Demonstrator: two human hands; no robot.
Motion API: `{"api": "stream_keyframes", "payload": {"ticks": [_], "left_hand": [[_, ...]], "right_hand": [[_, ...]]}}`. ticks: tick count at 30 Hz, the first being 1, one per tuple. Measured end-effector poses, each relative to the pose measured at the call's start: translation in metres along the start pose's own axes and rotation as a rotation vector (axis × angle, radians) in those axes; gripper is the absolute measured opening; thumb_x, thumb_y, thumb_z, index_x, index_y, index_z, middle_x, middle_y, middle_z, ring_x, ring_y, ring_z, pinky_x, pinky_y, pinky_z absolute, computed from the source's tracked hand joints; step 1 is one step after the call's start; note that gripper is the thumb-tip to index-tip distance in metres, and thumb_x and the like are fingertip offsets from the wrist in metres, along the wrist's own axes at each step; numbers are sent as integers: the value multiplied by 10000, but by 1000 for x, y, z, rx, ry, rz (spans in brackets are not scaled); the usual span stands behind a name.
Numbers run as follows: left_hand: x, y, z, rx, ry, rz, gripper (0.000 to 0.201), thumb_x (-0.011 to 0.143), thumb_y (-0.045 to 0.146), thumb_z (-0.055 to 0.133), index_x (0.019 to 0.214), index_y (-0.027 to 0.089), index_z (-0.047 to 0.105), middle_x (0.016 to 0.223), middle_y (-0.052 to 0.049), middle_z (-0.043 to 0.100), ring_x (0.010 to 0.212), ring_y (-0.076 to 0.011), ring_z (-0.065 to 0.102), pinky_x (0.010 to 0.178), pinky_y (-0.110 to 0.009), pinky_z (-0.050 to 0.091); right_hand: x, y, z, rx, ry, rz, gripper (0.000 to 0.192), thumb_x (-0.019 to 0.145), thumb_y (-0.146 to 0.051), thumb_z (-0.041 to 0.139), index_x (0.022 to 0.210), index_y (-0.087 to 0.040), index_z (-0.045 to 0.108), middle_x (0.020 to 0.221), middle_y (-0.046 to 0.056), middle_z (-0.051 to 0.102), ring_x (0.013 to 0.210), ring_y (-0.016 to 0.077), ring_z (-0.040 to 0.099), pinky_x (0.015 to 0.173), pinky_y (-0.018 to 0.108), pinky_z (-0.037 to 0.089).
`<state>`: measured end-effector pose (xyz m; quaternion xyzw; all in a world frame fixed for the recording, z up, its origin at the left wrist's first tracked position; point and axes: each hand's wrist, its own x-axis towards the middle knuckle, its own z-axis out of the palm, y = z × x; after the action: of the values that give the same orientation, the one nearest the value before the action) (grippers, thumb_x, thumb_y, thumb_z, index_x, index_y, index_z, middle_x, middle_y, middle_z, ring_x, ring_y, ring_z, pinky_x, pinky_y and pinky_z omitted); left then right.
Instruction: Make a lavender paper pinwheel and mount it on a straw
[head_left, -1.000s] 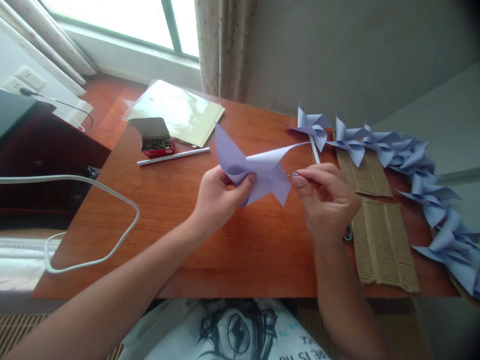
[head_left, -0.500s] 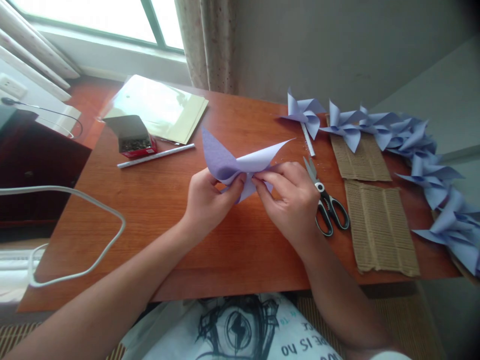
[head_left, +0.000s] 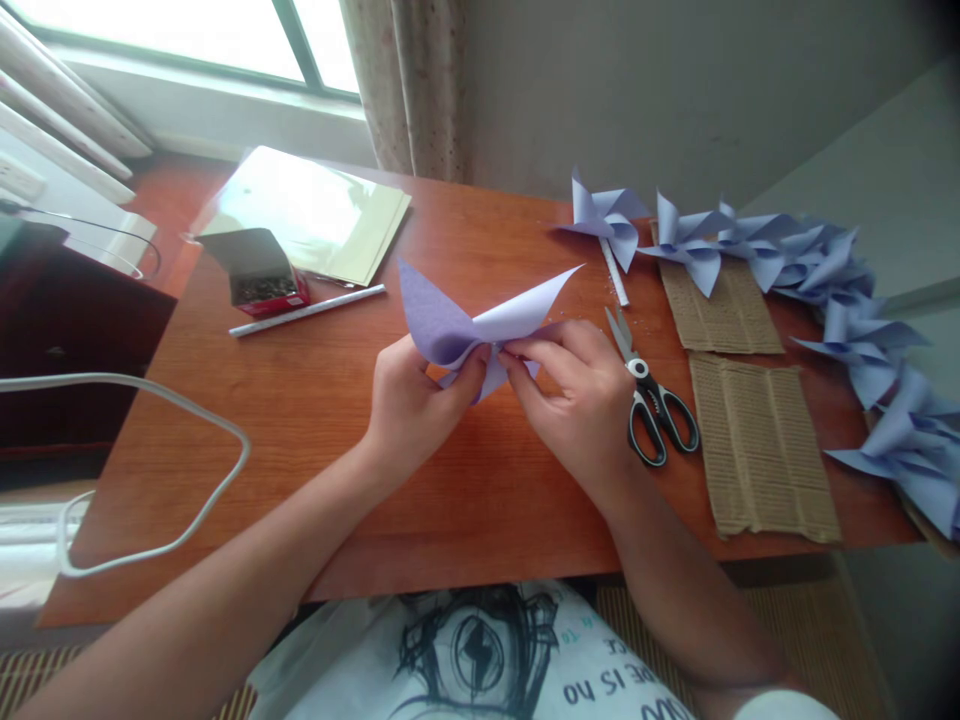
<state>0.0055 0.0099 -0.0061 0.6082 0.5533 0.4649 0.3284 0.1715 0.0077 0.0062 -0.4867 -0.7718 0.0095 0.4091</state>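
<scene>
A purple paper pinwheel [head_left: 439,310] is held up over the middle of the table, its curled blades spread above my fingers. My left hand [head_left: 420,390] grips it from the left, thumb pressed close to its centre. From the right, my right hand [head_left: 574,385] pinches near the same centre with thumb and forefinger. Whether a small pin sits between those fingertips is too small to tell. Just right of my right hand lie black-handled scissors [head_left: 651,395], blades pointing away from me.
Several finished pinwheels [head_left: 757,250] line the table's right side. Two corrugated cardboard pieces [head_left: 765,445] lie beside them. At the left are an open red box [head_left: 270,290] of small dark pieces, a white paper stick [head_left: 307,311], a sheet stack [head_left: 315,210] and a white cable [head_left: 225,430].
My view has shifted slightly. Both hands keep hold of the pinwheel, and the right fingertips have edged a little closer to the left thumb at its centre.
</scene>
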Motion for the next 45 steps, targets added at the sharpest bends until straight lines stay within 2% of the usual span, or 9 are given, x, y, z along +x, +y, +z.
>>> {"api": "stream_keyframes", "payload": {"ticks": [12,17,32,37,40,45], "left_hand": [[-1,0,1,-26,-13,23,153,839,280,708,717,189,692,729,-12,704,652,-155,589,677,-284,482],[-1,2,1,-52,-14,-25,166,837,284,694,718,168,698,734,-16,717,678,-164,624,670,-269,493],[-1,1,1,-141,-41,-64,167,834,321,727,774,166,737,805,-32,757,746,-188,670,696,-276,524],[0,2,0,-137,-42,-65,158,821,298,733,737,164,728,774,-22,752,726,-179,662,699,-272,530],[1,3,0,-223,-47,-140,163,808,304,762,748,155,732,800,-36,765,747,-188,678,696,-271,536],[4,4,-1,-575,-93,-387,291,733,374,858,914,163,775,967,-79,798,822,-221,724,675,-268,560]], "right_hand": [[1,1,0,105,-4,82,63,907,-220,725,856,-234,760,822,41,719,777,200,672,718,345,552],[0,1,1,83,9,48,78,926,-228,703,873,-239,760,826,41,715,791,201,665,739,349,552],[0,2,1,37,11,20,97,932,-200,678,874,-245,742,797,36,696,782,203,637,737,347,523],[1,-1,0,44,8,6,95,930,-195,677,867,-229,740,794,47,698,769,204,632,727,352,521],[4,4,-6,141,31,93,75,917,-210,686,864,-233,733,827,37,701,758,187,631,715,342,525],[8,29,-10,449,203,449,107,923,-308,676,862,-237,727,816,7,700,742,156,638,643,290,506]]}}
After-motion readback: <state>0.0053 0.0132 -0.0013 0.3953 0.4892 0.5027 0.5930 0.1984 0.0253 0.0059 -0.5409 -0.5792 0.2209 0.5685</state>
